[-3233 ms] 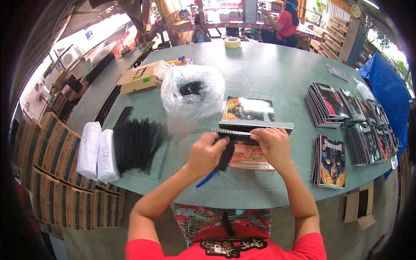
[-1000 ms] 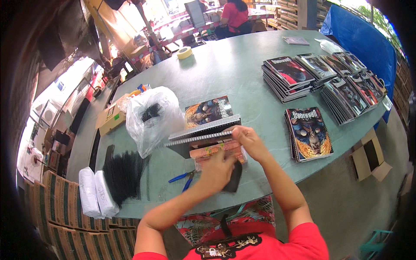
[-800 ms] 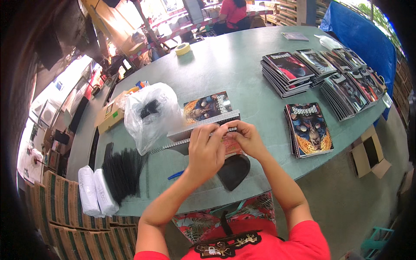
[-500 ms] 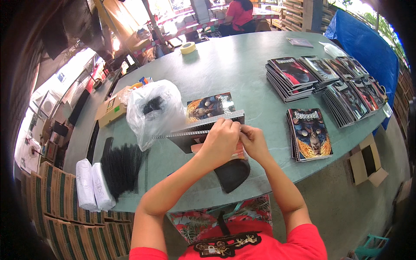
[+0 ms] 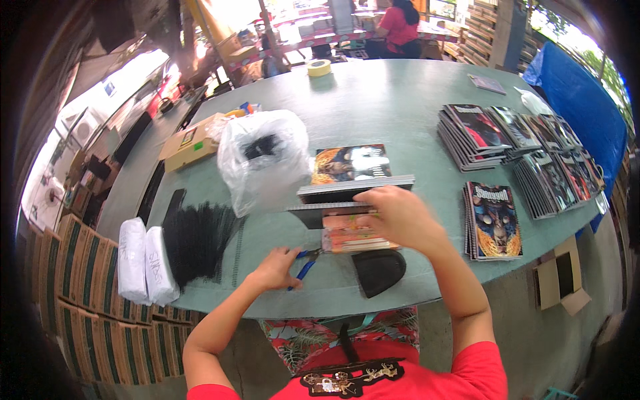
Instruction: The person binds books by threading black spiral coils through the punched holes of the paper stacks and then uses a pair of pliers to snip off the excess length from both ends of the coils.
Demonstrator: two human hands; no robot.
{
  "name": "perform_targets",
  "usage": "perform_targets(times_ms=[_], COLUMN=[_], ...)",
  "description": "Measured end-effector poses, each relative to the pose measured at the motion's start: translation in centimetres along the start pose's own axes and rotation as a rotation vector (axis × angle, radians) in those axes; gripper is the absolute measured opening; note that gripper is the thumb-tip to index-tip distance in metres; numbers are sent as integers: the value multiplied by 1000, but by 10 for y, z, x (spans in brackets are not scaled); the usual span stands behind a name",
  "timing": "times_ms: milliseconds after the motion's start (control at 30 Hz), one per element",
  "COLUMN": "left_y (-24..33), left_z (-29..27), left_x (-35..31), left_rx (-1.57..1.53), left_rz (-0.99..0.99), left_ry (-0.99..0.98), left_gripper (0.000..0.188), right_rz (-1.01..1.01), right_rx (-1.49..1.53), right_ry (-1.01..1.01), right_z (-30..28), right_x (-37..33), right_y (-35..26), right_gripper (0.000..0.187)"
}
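Note:
My left hand (image 5: 275, 269) is closed around the blue handles of a pair of pliers (image 5: 308, 264) low over the near table. My right hand (image 5: 403, 217) pinches the upper edge of a dark-covered notebook (image 5: 316, 217), with fingers on the far side and the thumb near its wire edge. An orange printed block or stack (image 5: 353, 235) sits just under that hand, partly covered. Behind lies a notebook with an illustrated cover (image 5: 350, 163), next to thick page edges (image 5: 360, 184). A black rounded pad (image 5: 379, 272) rests nearest me.
Left of the work stand a clear plastic bag (image 5: 260, 173) with black pieces, a pile of black binding coils (image 5: 203, 243) and white wrapped packs (image 5: 132, 260). Notebook stacks (image 5: 493, 220) fill the right side. Yellow tape (image 5: 319, 67) lies far back; another person (image 5: 400, 30) is beyond the table.
My left hand has left the notebook's edge and moved down left to the pliers. My right hand has shifted along the notebook's edge. The view has swung slightly.

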State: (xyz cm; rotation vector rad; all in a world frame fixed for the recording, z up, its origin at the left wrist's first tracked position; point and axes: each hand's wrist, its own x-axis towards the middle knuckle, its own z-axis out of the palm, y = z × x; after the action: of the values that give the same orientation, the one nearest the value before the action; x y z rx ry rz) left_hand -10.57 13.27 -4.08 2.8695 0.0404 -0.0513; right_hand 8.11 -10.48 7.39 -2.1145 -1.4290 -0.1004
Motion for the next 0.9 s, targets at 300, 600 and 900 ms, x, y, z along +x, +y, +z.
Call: perform_targets(times_ms=[300, 600, 900], left_y=[46, 47, 39], left_z=[-66, -93, -94], left_x=[11, 31, 28], left_rx=[-949, -946, -1512], left_rz=[-434, -483, -515], left_ry=[84, 17, -180], left_gripper=[32, 31, 35], right_rz=[5, -207, 36], right_rx=[176, 241, 138], right_ry=[-27, -10, 17], right_z=[64, 73, 70], right_x=[81, 84, 85], right_y=[-33, -28, -35], right_gripper=[27, 26, 17])
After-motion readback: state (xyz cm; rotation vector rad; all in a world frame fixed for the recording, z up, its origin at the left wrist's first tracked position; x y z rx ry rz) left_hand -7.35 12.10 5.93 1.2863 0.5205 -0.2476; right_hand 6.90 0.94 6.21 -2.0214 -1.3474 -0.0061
